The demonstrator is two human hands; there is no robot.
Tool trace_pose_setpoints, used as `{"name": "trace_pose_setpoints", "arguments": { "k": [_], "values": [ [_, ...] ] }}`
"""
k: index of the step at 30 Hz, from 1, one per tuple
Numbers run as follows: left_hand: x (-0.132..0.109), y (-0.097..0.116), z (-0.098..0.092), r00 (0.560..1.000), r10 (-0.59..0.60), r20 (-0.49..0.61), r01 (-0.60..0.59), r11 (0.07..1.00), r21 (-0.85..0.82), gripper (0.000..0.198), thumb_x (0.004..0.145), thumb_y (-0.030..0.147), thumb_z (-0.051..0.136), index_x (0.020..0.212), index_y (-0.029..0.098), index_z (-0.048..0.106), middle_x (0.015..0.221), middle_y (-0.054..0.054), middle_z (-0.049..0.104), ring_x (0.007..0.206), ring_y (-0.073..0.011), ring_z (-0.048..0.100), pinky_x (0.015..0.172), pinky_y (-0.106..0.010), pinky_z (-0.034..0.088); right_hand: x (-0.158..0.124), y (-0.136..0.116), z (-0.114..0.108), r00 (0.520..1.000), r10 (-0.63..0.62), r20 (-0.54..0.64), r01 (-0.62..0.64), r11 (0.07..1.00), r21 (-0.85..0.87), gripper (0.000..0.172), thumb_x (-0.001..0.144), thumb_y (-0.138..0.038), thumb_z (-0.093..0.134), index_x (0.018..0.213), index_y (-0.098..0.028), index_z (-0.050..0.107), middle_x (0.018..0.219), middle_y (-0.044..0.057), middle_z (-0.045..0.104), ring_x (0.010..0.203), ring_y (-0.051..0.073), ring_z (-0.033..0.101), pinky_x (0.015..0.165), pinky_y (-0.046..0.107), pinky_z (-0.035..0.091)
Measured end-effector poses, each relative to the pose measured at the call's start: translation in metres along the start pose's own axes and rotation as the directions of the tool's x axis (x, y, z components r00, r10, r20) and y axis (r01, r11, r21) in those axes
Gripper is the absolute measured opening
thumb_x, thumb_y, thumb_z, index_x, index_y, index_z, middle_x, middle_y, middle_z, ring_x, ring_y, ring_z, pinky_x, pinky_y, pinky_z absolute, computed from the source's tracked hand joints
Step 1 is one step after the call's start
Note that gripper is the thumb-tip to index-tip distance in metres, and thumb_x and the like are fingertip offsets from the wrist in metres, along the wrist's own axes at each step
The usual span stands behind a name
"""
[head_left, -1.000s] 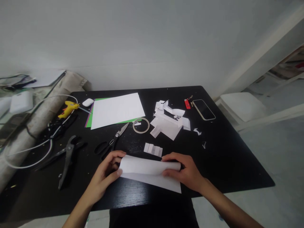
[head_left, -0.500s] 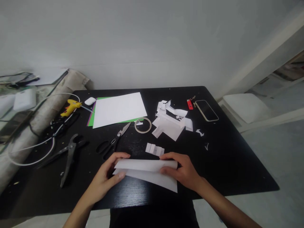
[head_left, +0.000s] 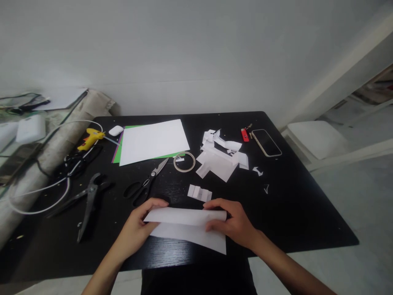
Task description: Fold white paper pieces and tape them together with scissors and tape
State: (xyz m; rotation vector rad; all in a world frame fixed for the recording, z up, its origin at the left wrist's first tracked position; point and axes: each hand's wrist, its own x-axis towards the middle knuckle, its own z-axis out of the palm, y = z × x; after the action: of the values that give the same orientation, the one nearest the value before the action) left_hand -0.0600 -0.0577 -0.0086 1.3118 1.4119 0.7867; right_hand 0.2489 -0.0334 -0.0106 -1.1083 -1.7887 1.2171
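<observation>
A white sheet of paper [head_left: 187,233], curled over along its far side, lies between my hands near the table's front edge. My left hand [head_left: 139,223] grips its left end, with the thumb tucked under the upper layer and the fingers along the far side. At the right end my right hand [head_left: 231,221] has its thumb on top of the curl and its fingers behind it. Just beyond the sheet sits a small folded paper strip [head_left: 199,192]. Black-handled scissors [head_left: 146,182] lie open past my left hand.
A tape roll [head_left: 184,162], paper scraps [head_left: 219,157] and stacked sheets [head_left: 155,141] lie farther back on the black table [head_left: 294,205]. Pliers [head_left: 92,192] and a yellow glue gun [head_left: 90,139] are at left. A red lighter [head_left: 245,135] and a phone [head_left: 266,143] are at right.
The sheet's upper layer has rolled a little toward me at the left end. My left thumb has slipped from on top of the lower layer to beneath the upper one.
</observation>
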Motion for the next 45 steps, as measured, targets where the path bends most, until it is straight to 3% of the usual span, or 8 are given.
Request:
{"name": "trace_pose_setpoints", "arguments": {
  "k": [7,15,18,22,27,31,38,45],
  "values": [
    [0.001,0.0,0.0,0.999,0.01,-0.038,-0.008,0.998,0.056,0.026,0.08,0.03,0.068,0.102,0.02,0.078,0.107,-0.009,0.078,0.084,-0.0228,0.071,0.067,-0.027,0.053,0.0,-0.002,-0.003,0.999,0.011,0.051,-0.014,0.999,0.045,0.066,0.06,-0.061,0.096,0.111,-0.024,0.076,0.104,0.006,0.08,0.092,0.025,0.076,0.087,0.037,0.063],
    [-0.001,-0.002,0.011,0.991,-0.067,-0.113,0.061,0.997,-0.055,0.038,0.088,0.056,0.072,0.085,0.018,0.069,0.067,0.001,0.064,0.057,-0.013,0.053,0.049,-0.021,0.039,-0.005,0.005,-0.006,0.99,0.022,0.14,-0.047,0.982,0.183,0.096,0.058,-0.08,0.085,0.133,-0.022,0.066,0.124,0.014,0.071,0.112,0.031,0.071,0.097,0.042,0.061],
    [0.0,-0.004,0.011,0.988,-0.082,-0.129,0.068,0.992,-0.108,0.04,0.088,0.057,0.073,0.083,0.018,0.065,0.071,0.001,0.066,0.058,-0.0123,0.053,0.05,-0.02,0.04,-0.006,0.004,-0.007,0.988,0.035,0.15,-0.066,0.976,0.208,0.085,0.076,-0.083,0.07,0.136,-0.023,0.065,0.13,0.015,0.068,0.119,0.031,0.068,0.102,0.044,0.058],
    [0.0,-0.006,0.009,0.977,-0.079,-0.198,0.058,0.992,-0.112,0.042,0.087,0.058,0.073,0.081,0.017,0.064,0.063,0.004,0.054,0.054,-0.0105,0.047,0.047,-0.019,0.035,-0.007,-0.001,-0.005,0.99,0.105,0.091,-0.117,0.982,0.145,0.05,0.092,-0.053,0.074,0.133,-0.024,0.065,0.128,0.012,0.07,0.12,0.028,0.068,0.102,0.043,0.056],
    [-0.001,-0.004,0.012,0.97,-0.121,-0.212,0.079,0.978,-0.194,0.046,0.086,0.061,0.074,0.078,0.018,0.061,0.06,0.006,0.045,0.05,-0.0084,0.041,0.044,-0.018,0.03,-0.004,-0.003,-0.001,0.966,0.258,0.026,-0.259,0.962,0.085,0.025,0.097,-0.042,0.066,0.11,-0.022,0.073,0.092,0.005,0.075,0.082,0.022,0.071,0.072,0.033,0.059],
    [-0.002,-0.003,0.017,0.975,-0.144,-0.171,0.1,0.965,-0.245,0.043,0.086,0.06,0.075,0.087,0.018,0.064,0.061,0.006,0.05,0.05,-0.0085,0.045,0.044,-0.017,0.032,-0.002,-0.003,-0.001,0.955,0.295,-0.006,-0.292,0.947,0.134,0.028,0.098,-0.047,0.065,0.092,-0.02,0.072,0.082,0.004,0.072,0.075,0.021,0.07,0.064,0.031,0.056],
    [0.001,0.009,0.028,0.95,-0.225,-0.216,0.13,0.916,-0.38,0.073,0.07,0.058,0.089,0.123,0.023,0.054,0.074,0.002,0.072,0.062,-0.0188,0.068,0.051,-0.025,0.053,-0.002,-0.011,0.002,0.901,0.418,-0.117,-0.354,0.863,0.36,0.058,0.097,-0.043,0.067,0.146,-0.028,0.04,0.08,0.0,0.073,0.064,0.019,0.069,0.055,0.028,0.052],
    [0.001,-0.001,0.03,0.943,-0.121,-0.309,0.023,0.953,-0.303,0.049,0.079,0.054,0.083,0.106,0.025,0.054,0.059,0.009,0.055,0.048,-0.0104,0.05,0.046,-0.017,0.038,-0.004,-0.006,-0.003,0.951,0.264,-0.16,-0.25,0.963,0.102,0.022,0.098,-0.038,0.06,0.107,-0.023,0.074,0.077,0.001,0.066,0.064,0.016,0.058,0.057,0.027,0.045]
  ]
}}
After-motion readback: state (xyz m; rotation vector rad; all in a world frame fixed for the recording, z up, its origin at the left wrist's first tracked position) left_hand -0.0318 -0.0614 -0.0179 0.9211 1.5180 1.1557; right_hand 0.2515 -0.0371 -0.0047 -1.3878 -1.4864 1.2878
